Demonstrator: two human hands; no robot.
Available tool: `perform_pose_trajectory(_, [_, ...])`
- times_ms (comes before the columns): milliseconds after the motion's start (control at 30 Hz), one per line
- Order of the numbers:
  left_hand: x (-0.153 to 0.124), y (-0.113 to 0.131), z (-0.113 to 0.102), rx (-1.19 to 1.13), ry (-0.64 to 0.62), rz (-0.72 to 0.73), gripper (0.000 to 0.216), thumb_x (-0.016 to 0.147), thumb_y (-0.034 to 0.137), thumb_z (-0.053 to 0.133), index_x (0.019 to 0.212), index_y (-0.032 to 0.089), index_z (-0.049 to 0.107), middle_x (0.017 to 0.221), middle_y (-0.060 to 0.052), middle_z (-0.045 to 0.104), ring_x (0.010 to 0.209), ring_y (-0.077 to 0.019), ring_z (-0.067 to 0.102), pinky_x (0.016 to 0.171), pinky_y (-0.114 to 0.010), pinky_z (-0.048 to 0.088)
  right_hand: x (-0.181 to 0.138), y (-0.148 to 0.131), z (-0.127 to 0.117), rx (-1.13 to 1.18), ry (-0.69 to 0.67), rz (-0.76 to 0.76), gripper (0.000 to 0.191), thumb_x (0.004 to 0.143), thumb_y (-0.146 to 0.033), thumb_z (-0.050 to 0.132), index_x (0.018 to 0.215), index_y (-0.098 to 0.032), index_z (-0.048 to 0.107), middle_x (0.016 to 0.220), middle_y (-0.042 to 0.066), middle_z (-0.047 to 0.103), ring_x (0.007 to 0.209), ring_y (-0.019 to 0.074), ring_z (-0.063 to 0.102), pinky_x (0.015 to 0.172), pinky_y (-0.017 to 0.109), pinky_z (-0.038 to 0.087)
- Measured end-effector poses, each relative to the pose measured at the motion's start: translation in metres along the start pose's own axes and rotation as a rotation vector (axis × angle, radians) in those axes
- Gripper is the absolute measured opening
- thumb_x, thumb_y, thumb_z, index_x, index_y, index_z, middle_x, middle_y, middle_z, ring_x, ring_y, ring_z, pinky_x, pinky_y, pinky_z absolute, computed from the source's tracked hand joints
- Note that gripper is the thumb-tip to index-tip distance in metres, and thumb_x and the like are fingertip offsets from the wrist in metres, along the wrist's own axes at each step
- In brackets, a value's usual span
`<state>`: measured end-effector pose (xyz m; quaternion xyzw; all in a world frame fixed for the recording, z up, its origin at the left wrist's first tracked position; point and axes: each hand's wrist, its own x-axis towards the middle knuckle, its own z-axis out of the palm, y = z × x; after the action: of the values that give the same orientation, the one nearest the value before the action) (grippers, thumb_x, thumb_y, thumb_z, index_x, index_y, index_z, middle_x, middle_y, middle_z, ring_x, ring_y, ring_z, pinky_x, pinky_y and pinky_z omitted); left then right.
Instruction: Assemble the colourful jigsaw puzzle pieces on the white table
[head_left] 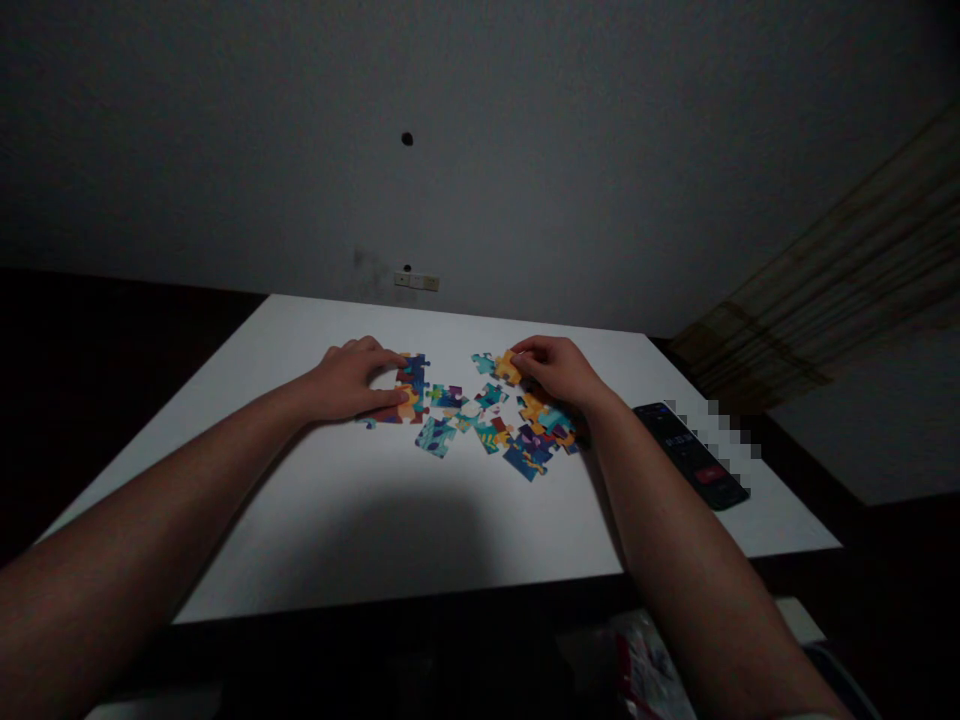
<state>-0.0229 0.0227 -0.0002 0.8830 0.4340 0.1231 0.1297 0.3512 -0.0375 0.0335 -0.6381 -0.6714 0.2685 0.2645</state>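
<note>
My left hand [349,382] lies on the left part of the puzzle, with thumb and index finger stretched apart over a joined section of puzzle pieces [414,372] in dark blue, orange and red. Its palm covers some of that section. Between the fingertips of my right hand [551,368] is a yellow-orange puzzle piece [507,368], beside a teal piece [483,364]. Loose puzzle pieces [491,435] in teal, purple and yellow lie scattered between my hands, some overlapping. A dark blue piece [527,456] is nearest to me; my right wrist hides part of the pile.
The white table [337,530] stands against a grey wall with a socket strip [416,281]. On the right, a dark phone [694,455] with a lit screen lies past my right forearm. A curtain [817,270] hangs at the right. Plastic packaging [649,665] shows below the table's front edge.
</note>
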Motion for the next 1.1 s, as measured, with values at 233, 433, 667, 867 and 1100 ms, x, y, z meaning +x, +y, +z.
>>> perform_pose_trajectory(233, [0.000, -0.003, 0.003, -0.008, 0.001, 0.006, 0.069, 0.092, 0.074, 0.065, 0.146, 0.032, 0.072, 0.133, -0.014, 0.068, 0.126, -0.0384, 0.063, 0.108, -0.054, 0.044, 0.004, 0.006, 0.002, -0.029, 0.048, -0.060, 0.026, 0.102, -0.040, 0.068, 0.116, -0.020, 0.076, 0.113, 0.013, 0.083, 0.101, 0.0273, 0.077, 0.085, 0.034, 0.062])
perform_pose_trajectory(433, [0.000, -0.001, 0.003, -0.008, -0.005, -0.003, 0.071, 0.091, 0.077, 0.064, 0.146, 0.032, 0.072, 0.130, -0.014, 0.070, 0.121, -0.0372, 0.064, 0.105, -0.051, 0.045, 0.007, 0.001, 0.009, -0.125, 0.106, -0.095, 0.024, 0.103, -0.036, 0.066, 0.120, -0.022, 0.075, 0.117, 0.013, 0.082, 0.104, 0.0271, 0.077, 0.094, 0.038, 0.061])
perform_pose_trajectory(667, [0.001, 0.000, 0.002, -0.022, -0.009, 0.001, 0.070, 0.090, 0.075, 0.065, 0.146, 0.033, 0.072, 0.133, -0.014, 0.070, 0.124, -0.0387, 0.064, 0.108, -0.056, 0.045, 0.004, -0.004, 0.014, -0.225, -0.100, -0.201, 0.028, 0.089, -0.013, 0.064, 0.107, -0.024, 0.082, 0.120, 0.007, 0.082, 0.110, 0.0276, 0.075, 0.103, 0.037, 0.057])
perform_pose_trajectory(867, [0.001, -0.001, 0.002, -0.020, -0.007, 0.001, 0.069, 0.090, 0.075, 0.066, 0.145, 0.033, 0.073, 0.132, -0.014, 0.070, 0.125, -0.0390, 0.064, 0.108, -0.055, 0.045, 0.007, -0.001, 0.003, -0.363, -0.006, -0.205, 0.035, 0.091, -0.011, 0.054, 0.105, -0.023, 0.083, 0.120, 0.010, 0.081, 0.117, 0.0291, 0.072, 0.111, 0.039, 0.051])
perform_pose_trajectory(1100, [0.001, -0.005, 0.004, -0.004, 0.003, -0.010, 0.071, 0.091, 0.076, 0.063, 0.145, 0.031, 0.072, 0.134, -0.015, 0.068, 0.124, -0.0391, 0.063, 0.107, -0.054, 0.045, -0.009, -0.014, -0.005, -0.149, -0.186, -0.114, 0.018, 0.088, -0.019, 0.064, 0.096, -0.023, 0.080, 0.095, 0.007, 0.080, 0.089, 0.0248, 0.073, 0.084, 0.034, 0.057])
